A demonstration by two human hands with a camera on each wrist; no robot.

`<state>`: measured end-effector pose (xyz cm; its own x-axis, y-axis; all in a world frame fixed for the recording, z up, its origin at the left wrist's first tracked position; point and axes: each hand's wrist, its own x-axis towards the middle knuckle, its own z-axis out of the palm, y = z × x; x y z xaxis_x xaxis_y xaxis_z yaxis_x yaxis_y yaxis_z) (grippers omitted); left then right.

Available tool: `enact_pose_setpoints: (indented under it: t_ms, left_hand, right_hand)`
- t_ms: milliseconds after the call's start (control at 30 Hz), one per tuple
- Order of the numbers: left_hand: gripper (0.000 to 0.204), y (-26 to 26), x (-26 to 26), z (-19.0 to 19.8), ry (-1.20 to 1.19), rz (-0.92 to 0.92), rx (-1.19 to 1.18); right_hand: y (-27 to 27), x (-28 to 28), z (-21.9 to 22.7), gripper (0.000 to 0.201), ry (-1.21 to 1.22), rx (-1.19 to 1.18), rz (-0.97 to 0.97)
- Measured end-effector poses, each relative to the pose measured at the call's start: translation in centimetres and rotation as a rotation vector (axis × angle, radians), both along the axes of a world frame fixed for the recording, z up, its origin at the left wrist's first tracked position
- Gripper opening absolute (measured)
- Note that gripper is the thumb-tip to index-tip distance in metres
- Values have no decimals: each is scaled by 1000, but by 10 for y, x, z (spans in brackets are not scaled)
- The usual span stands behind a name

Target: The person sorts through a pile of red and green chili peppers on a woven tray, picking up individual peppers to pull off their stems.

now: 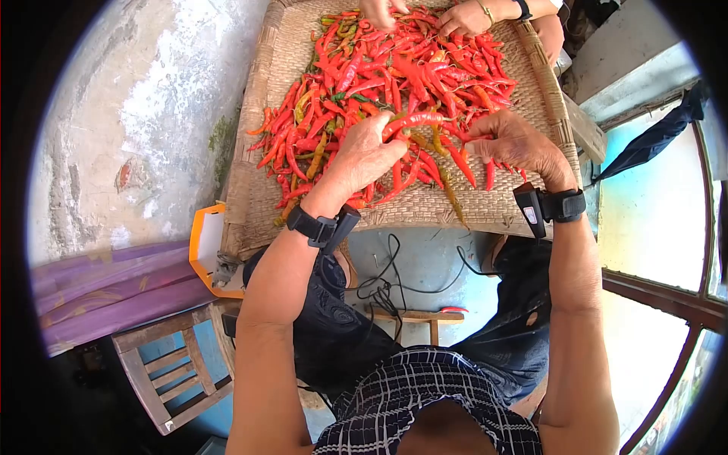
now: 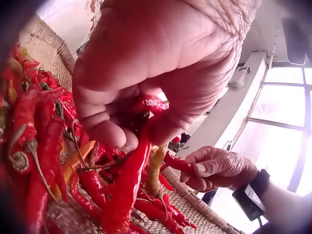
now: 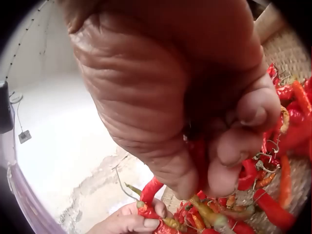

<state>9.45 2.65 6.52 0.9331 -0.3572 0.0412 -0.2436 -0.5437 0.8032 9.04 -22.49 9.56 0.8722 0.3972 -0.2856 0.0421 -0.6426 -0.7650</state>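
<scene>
Red peppers, with some yellow-green ones among them, are heaped on a woven tray. Over the near part of the heap, my left hand holds red peppers between thumb and curled fingers; in the left wrist view a long red pepper hangs below that hand. To its right, my right hand pinches a red pepper, whose body sticks out from the fingertips in the left wrist view. In the right wrist view the palm hides most of that pepper.
At the tray's far side another person's hands reach over the peppers. A wall stands on the left and a window on the right. Below the tray are black cables, a wooden stool and a wooden chair.
</scene>
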Motion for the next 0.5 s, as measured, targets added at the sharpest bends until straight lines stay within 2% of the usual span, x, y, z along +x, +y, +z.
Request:
enact_pose_setpoints:
  t_ms: [33, 67, 100, 133, 167, 233, 267, 333, 367, 433, 467, 500]
  left_hand:
    - [28, 0, 2, -1, 0, -1, 1]
    - [25, 1, 5, -3, 106, 36, -101]
    - [22, 2, 7, -4, 212, 73, -201]
    - [21, 2, 7, 0, 226, 124, -197]
    - [21, 2, 7, 0, 226, 121, -197]
    - [22, 2, 7, -1, 219, 153, -329]
    - [22, 3, 8, -4, 167, 87, -296]
    - [22, 2, 8, -4, 230, 108, -276]
    - [23, 0, 6, -3, 288, 125, -256]
    - [22, -3, 6, -12, 283, 117, -339]
    - [22, -4, 6, -17, 277, 110, -422]
    - [22, -4, 7, -21, 276, 110, -422]
  right_hand:
    - [1, -1, 2, 19, 52, -17, 22]
    - [2, -2, 1, 19, 53, -16, 21]
    - [2, -2, -1, 20, 29, -187, 88]
    - [2, -2, -3, 21, 4, -359, 154]
    - [-1, -2, -9, 21, 4, -359, 152]
    - [-6, -2, -19, 25, -211, -323, 188]
    - [-7, 0, -18, 25, -211, -323, 189]
    - [-9, 4, -14, 28, -114, -24, 46]
    - [-7, 4, -12, 28, -110, -23, 45]
    - [-3, 8, -8, 32, -318, 260, -482]
    - [-8, 19, -22, 36, -681, -30, -516]
    - [-14, 24, -36, 36, -683, -30, -516]
